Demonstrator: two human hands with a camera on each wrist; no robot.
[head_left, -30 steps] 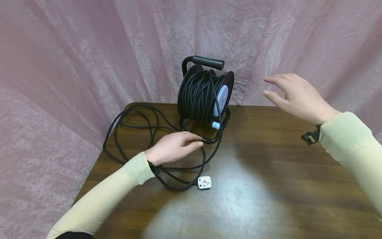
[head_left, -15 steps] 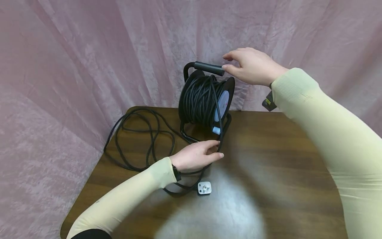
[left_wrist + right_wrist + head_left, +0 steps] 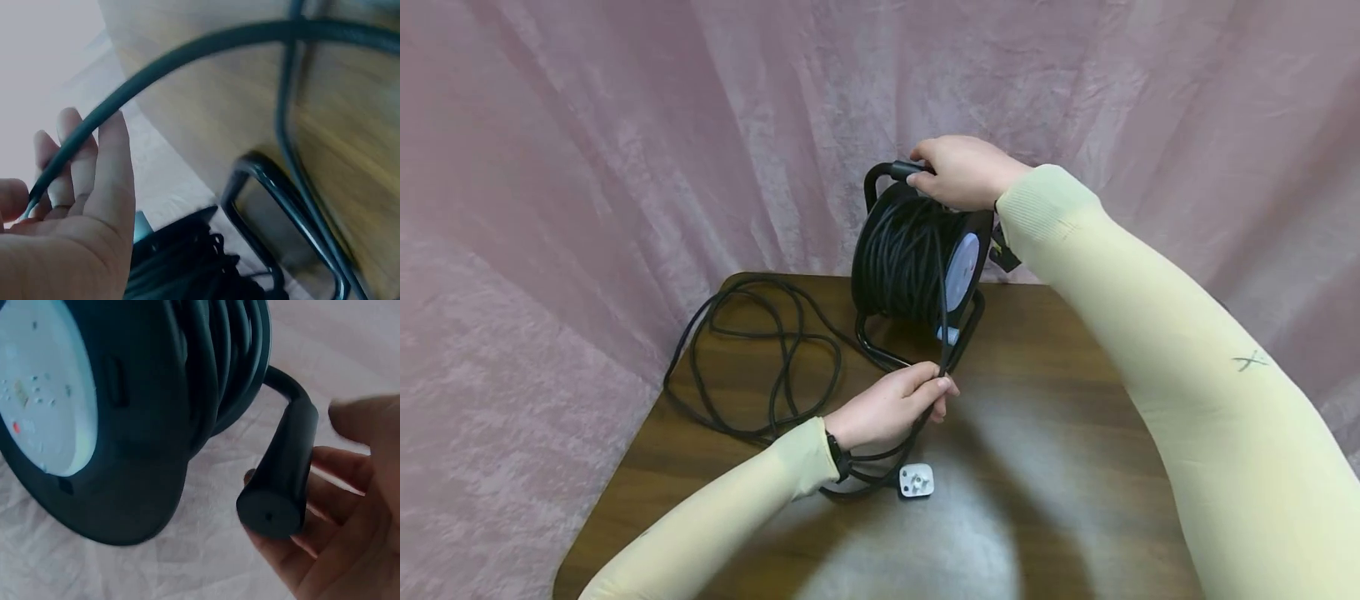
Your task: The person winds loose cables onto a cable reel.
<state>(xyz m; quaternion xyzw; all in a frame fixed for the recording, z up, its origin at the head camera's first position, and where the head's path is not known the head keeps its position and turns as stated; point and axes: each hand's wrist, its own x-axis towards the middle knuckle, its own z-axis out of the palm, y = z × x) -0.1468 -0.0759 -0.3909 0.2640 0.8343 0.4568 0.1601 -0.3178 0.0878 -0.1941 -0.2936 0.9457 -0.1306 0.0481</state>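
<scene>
A black cable reel (image 3: 898,258) stands on its tube frame at the back of the table, wound with black cable. Its grip handle (image 3: 281,475) has my right hand (image 3: 966,172) round it from the right. In the right wrist view the fingers bend behind the handle, while the thumb stands off it. My left hand (image 3: 887,408) holds the loose cable (image 3: 187,59) in front of the reel, between thumb and fingers. In the left wrist view the cable crosses the fingers in an arc. A white plug (image 3: 917,481) lies on the table, pins up, just below the left hand.
Loose cable loops (image 3: 775,337) spread over the left part of the wooden table (image 3: 1075,400). The reel's white socket disc (image 3: 962,271) faces right. A pink curtain (image 3: 700,125) hangs close behind the table and along its left side.
My right hand has come in from the right onto the reel's handle. The left hand has moved right and taken hold of the cable. The reel and plug stay in place on the table.
</scene>
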